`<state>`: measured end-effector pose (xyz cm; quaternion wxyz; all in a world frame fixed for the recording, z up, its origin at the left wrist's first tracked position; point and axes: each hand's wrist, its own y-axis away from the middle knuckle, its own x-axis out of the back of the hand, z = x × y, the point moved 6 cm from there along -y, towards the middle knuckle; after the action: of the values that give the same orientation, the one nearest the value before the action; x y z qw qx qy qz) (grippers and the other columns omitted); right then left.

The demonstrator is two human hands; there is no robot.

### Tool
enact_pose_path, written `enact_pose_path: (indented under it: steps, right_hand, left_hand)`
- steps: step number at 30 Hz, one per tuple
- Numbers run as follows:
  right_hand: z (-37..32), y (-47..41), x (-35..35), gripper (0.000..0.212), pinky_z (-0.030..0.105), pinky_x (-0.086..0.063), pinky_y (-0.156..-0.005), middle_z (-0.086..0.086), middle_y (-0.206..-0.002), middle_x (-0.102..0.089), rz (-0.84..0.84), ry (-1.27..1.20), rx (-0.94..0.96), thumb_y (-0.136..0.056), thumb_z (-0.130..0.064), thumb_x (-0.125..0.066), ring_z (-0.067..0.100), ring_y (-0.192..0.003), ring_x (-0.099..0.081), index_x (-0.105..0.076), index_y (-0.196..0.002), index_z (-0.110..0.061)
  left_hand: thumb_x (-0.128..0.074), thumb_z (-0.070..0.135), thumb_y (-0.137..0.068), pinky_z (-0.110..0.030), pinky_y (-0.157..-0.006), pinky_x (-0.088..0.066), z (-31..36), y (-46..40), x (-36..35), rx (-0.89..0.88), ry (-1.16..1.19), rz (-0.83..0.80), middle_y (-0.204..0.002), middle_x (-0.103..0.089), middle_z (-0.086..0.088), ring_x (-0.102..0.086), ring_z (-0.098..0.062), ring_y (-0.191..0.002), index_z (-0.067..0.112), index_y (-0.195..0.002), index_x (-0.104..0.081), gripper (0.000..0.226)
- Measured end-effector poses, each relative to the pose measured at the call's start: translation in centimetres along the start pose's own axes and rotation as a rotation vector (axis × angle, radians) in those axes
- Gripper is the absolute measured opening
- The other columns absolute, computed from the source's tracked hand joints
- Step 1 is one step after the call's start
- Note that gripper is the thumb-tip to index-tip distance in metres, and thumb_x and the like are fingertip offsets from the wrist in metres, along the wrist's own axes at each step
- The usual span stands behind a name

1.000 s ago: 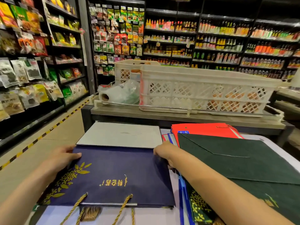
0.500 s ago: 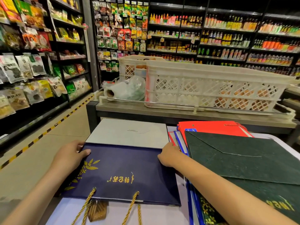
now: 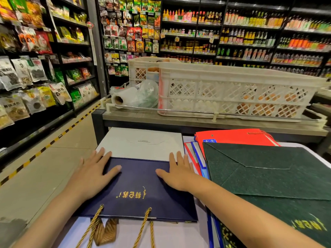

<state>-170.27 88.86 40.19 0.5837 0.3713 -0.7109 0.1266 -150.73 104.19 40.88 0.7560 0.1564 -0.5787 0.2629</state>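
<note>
With our left hand (image 3: pixel 91 176) and right hand (image 3: pixel 176 173) flat on the navy bag (image 3: pixel 138 192), fingers (image 3: pixel 101 153) straight and apart, we should press evenly along its twelve o'clock fold.

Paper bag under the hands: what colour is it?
The paper bag is dark navy blue with gold lettering and gold cord handles; the head view shows it.

Gold Chinese lettering (image 3: pixel 131 195) on navy bag (image 3: pixel 143 174), seemingly upside down, illegible

Head camera looks forward and down, close over the table (image 3: pixel 125 233).
</note>
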Motion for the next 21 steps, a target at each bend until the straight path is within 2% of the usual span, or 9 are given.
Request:
enact_pose_path:
  steps: [2,4,7,9,12,14,16,18,21]
  right_hand:
    - [0.0,0.1,-0.3,0.087,0.045,0.009,-0.116,0.01,-0.156,0.027,-0.02,0.017,0.006,-0.093,-0.066,-0.028,0.032,-0.142,0.026,0.016,-0.151,-0.017]
    - [-0.1,0.1,-0.4,0.088,0.045,0.009,-0.116,0.01,-0.156,0.027,-0.023,0.024,0.005,-0.093,-0.067,-0.027,0.032,-0.142,0.026,0.016,-0.151,-0.016]
    - [-0.2,0.2,-0.4,0.088,0.045,0.009,-0.116,0.01,-0.156,0.026,-0.009,0.031,0.002,-0.093,-0.067,-0.027,0.033,-0.142,0.026,0.016,-0.151,-0.016]
    - [-0.3,0.3,-0.1,0.087,0.046,0.008,-0.116,0.012,-0.157,0.024,0.001,0.045,0.0,-0.093,-0.066,-0.028,0.034,-0.143,0.023,0.014,-0.151,-0.015]
    - [-0.8,0.7,1.1,0.083,0.046,-0.002,-0.118,0.014,-0.158,0.018,0.009,0.058,0.005,-0.095,-0.058,-0.038,0.036,-0.145,0.013,-0.001,-0.153,-0.012]
    - [-1.5,1.5,2.7,0.069,0.044,-0.018,-0.115,0.016,-0.159,-0.001,0.012,0.062,0.063,-0.096,-0.048,-0.045,0.037,-0.145,-0.006,-0.022,-0.149,-0.01]
    - [-1.9,2.7,4.8,0.053,0.037,-0.035,-0.104,0.015,-0.148,-0.033,0.047,0.017,0.157,-0.096,-0.041,-0.046,0.032,-0.133,-0.034,-0.041,-0.14,-0.01]
    - [-1.7,4.7,7.4,0.044,0.032,-0.041,-0.098,0.008,-0.135,-0.051,0.107,-0.026,0.241,-0.096,-0.038,-0.048,0.025,-0.121,-0.049,-0.05,-0.132,-0.013]
    - [0.2,8.8,10.2,0.036,0.028,-0.044,-0.091,-0.002,-0.115,-0.061,0.093,0.008,0.34,-0.095,-0.037,-0.05,0.015,-0.103,-0.056,-0.054,-0.127,-0.02]
  left_hand:
    - [0.002,0.094,-0.057,-0.04,-0.118,0.002,0.1,0.1,-0.4,0.0,-0.047,-0.047,-0.161,0.001,0.004,0.003,-0.016,-0.148,0.029,-0.154,-0.009,0.117]
    - [0.005,0.094,-0.049,-0.04,-0.119,0.001,-0.1,0.2,-0.5,0.009,-0.054,-0.056,-0.161,0.001,0.003,0.003,-0.016,-0.148,0.029,-0.153,-0.008,0.124]
    - [-0.005,0.093,-0.065,-0.042,-0.119,-0.001,0.2,0.2,-0.2,0.015,-0.06,-0.063,-0.161,0.0,0.003,0.002,-0.016,-0.148,0.028,-0.153,-0.009,0.11]
    - [-0.015,0.084,-0.073,-0.044,-0.119,-0.002,0.5,0.4,-0.1,0.024,-0.084,-0.079,-0.162,-0.001,0.002,0.0,-0.017,-0.148,0.028,-0.154,-0.01,0.098]
    - [-0.026,0.075,-0.083,-0.045,-0.117,-0.008,0.9,0.3,0.7,0.037,-0.157,-0.067,-0.16,-0.014,0.0,-0.012,-0.02,-0.147,0.025,-0.152,-0.019,0.085]
    - [-0.036,0.067,-0.089,-0.041,-0.111,-0.026,1.6,0.3,1.7,0.013,-0.239,0.022,-0.149,-0.038,-0.002,-0.034,-0.021,-0.137,0.023,-0.144,-0.038,0.071]
    - [-0.043,0.057,-0.092,-0.036,-0.097,-0.043,3.2,0.8,2.7,-0.031,-0.284,0.116,-0.13,-0.056,0.001,-0.052,-0.019,-0.118,0.023,-0.132,-0.052,0.053]
    - [-0.046,0.051,-0.094,-0.032,-0.089,-0.047,5.5,1.7,3.3,-0.081,-0.215,0.162,-0.122,-0.061,0.005,-0.057,-0.016,-0.111,0.025,-0.129,-0.054,0.045]
    - [-0.047,0.05,-0.094,-0.029,-0.093,-0.044,10.4,4.1,3.3,-0.202,0.028,0.13,-0.129,-0.059,0.011,-0.054,-0.01,-0.118,0.029,-0.132,-0.052,0.044]
